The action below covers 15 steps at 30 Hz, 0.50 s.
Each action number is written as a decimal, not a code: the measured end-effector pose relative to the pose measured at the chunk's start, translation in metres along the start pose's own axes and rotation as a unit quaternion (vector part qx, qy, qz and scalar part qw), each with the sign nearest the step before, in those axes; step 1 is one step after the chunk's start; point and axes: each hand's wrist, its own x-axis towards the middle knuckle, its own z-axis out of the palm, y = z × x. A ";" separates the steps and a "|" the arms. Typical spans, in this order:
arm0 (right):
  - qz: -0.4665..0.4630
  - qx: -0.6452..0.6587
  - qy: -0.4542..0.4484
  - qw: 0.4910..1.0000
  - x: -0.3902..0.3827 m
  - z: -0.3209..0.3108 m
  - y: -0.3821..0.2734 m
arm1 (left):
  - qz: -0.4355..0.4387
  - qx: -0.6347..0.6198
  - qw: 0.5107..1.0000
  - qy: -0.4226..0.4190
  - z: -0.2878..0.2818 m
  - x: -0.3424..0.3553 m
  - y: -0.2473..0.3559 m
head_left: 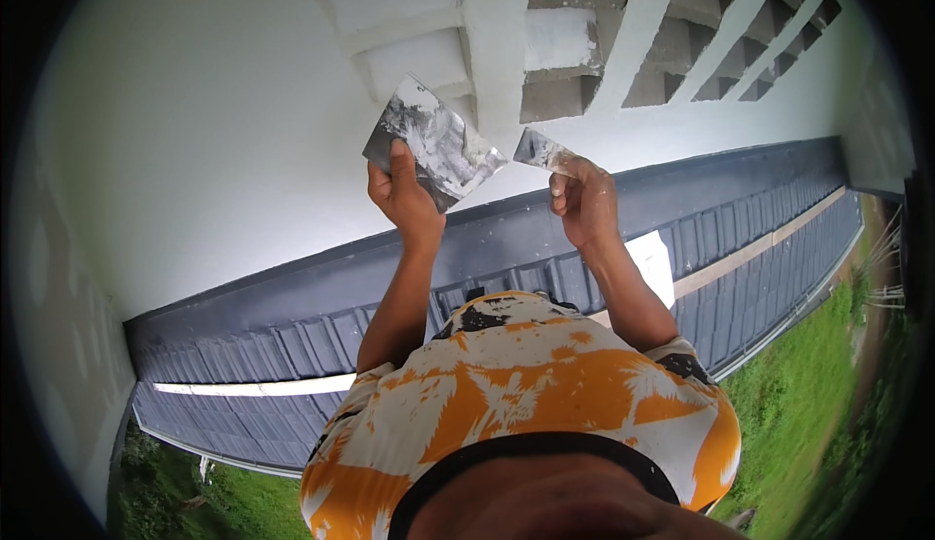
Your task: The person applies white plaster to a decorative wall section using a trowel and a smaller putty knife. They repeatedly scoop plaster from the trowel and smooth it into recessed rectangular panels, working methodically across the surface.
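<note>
My left hand point(407, 189) grips a square metal plate point(427, 136) smeared with white and grey filler, thumb across its face, held up in front of the white wall point(214, 141). My right hand point(582, 204) holds a small flat scraper point(542, 150) with filler on its blade, just to the right of the plate, apart from it. Above both tools is a lattice of recessed openings point(560, 38) in the wall, some rough-edged with bare grey inside.
A dark grey tiled roof point(253, 345) runs below the wall, with long battens point(243, 384) lying along it and a white sheet point(653, 262) behind my right forearm. Beyond the roof's edge, lower down, are grass point(789, 374) and greenery. Side walls point(68, 267) stand at both ends.
</note>
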 end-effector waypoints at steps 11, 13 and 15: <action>0.087 0.090 -0.004 0.992 -0.020 0.028 -0.017 | 0.378 0.269 0.851 -0.248 0.000 -0.029 -0.002; 0.077 0.098 -0.016 0.992 -0.015 0.022 -0.024 | 0.394 0.265 0.839 -0.267 0.008 -0.029 0.006; 0.065 0.133 -0.039 0.988 -0.007 0.011 -0.033 | 0.425 0.255 0.827 -0.266 0.013 -0.029 0.007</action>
